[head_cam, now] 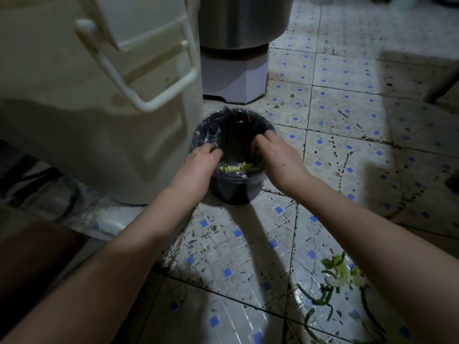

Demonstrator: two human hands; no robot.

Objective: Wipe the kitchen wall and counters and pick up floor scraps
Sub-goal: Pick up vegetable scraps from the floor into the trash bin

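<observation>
1. Over the bin [236, 189], at the middle of the head view, both hands reach into its mouth. The bin stands on the tiled floor [347, 95], just beside a white appliance [99, 120] and in front of a metal drum [241, 21].
2. Left hand [198, 167]: fingers curled at the near-left rim, against the clear liner [211, 125]. Whether they pinch it or hold anything cannot be told.
3. Right hand [278, 160]: fingers curled downward inside the right rim, with the tips hidden. Its grip likewise cannot be told.
4. Binned scraps [236, 167]: a pale green cluster lies low against the near inner wall, so some floor pickup appears done.
5. Floor scraps [340, 271]: a leafy clump and long green strands [320, 299] lie at lower right, well apart from the bin. This part is judged unfinished.
6. Wall and counters are out of view, so progress on wiping cannot be judged.
7. Orientation: the bin is upright, its long axis vertical and its mouth facing up. The strands lie flat, their long axes running diagonally toward the lower edge.
</observation>
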